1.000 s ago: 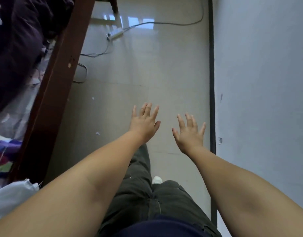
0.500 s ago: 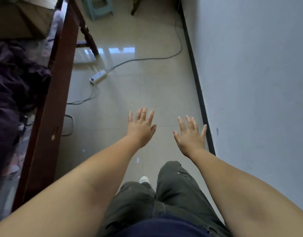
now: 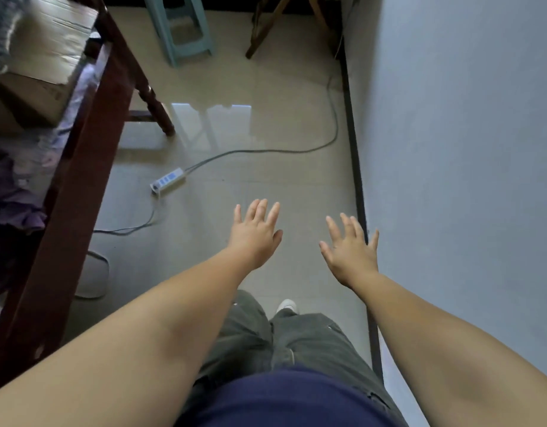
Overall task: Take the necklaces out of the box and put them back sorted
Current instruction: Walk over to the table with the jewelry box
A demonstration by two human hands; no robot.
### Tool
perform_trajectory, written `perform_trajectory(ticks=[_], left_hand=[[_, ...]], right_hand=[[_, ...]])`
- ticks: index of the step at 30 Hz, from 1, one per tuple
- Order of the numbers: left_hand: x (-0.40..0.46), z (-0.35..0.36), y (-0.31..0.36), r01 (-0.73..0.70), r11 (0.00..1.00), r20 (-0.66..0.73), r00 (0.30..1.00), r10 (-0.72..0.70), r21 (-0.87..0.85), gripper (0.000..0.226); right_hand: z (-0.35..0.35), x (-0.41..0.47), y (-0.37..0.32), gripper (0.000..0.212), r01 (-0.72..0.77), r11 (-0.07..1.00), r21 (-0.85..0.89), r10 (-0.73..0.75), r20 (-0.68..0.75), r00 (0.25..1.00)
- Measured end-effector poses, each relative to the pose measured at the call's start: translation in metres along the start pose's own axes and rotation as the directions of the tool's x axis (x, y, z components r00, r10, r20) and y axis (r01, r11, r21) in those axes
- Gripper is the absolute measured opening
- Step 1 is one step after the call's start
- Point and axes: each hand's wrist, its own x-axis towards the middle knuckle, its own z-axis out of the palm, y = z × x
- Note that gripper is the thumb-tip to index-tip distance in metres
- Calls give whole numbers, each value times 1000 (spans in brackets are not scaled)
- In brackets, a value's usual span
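View has tipped up since a second ago, so the teal stool (image 3: 185, 29) and cardboard box (image 3: 41, 57) on the table's (image 3: 81, 186) far corner now show; fingers of the left hand (image 3: 255, 238) and right hand (image 3: 350, 252) are still spread wide, grasping nothing, held out over the floor (image 3: 266, 180); power strip (image 3: 168, 181) lies ahead. No necklaces visible; whether that box holds them, can't tell. Looks like the walking-over stage; next is probably reaching the table.
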Motion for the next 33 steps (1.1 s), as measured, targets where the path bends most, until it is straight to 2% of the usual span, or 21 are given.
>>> perform_trajectory(ticks=[7,12,18,23,28,33], left_hand=[[143,-55,-36,66,998,-27,997,-66,-3,60],[259,-108,-77,45,999,-33,998,-46,-13,59],[378,-173,-113,88,993,-63,994,-93,-73,58],[486,-206,-116,33,999,-71,997,-36,-37,59],[612,-246,-115,47,999,-75,996,-48,-17,59],[718,-297,-90,86,991,-85,992,-95,-107,58]], right_hand=[[-57,162,-10,58,52,999,-10,-52,-29,998],[-113,283,-29,57,10,1000,12,-9,-48,999],[-188,396,-41,56,-22,998,62,26,-74,997],[-224,495,-24,56,-42,998,53,45,-54,998],[-270,620,8,57,-18,998,64,22,-61,998],[-329,728,56,57,-17,1000,23,18,-49,999]])
